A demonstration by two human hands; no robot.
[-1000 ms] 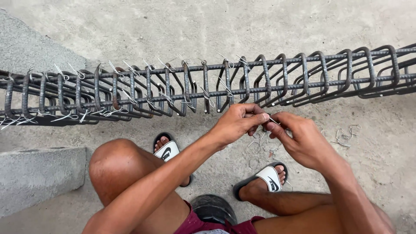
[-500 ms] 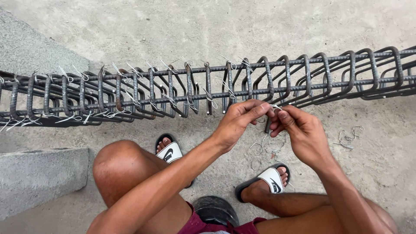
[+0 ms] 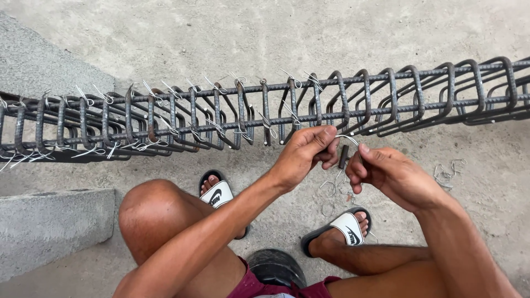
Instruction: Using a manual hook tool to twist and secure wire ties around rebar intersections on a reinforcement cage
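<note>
A long rebar cage [image 3: 265, 110] lies across the concrete floor [image 3: 276, 33], its stirrups bound with thin wire ties. Just below the cage's near rail, the left hand [image 3: 303, 154] has its fingers pressed together, pinching one end of a thin wire [image 3: 348, 138]. The right hand [image 3: 392, 174], just beside it, has its fingers curled around a short dark tool [image 3: 343, 156] that stands between the two hands. Loose wire loops [image 3: 447, 172] lie on the floor below the cage, right of the hands.
</note>
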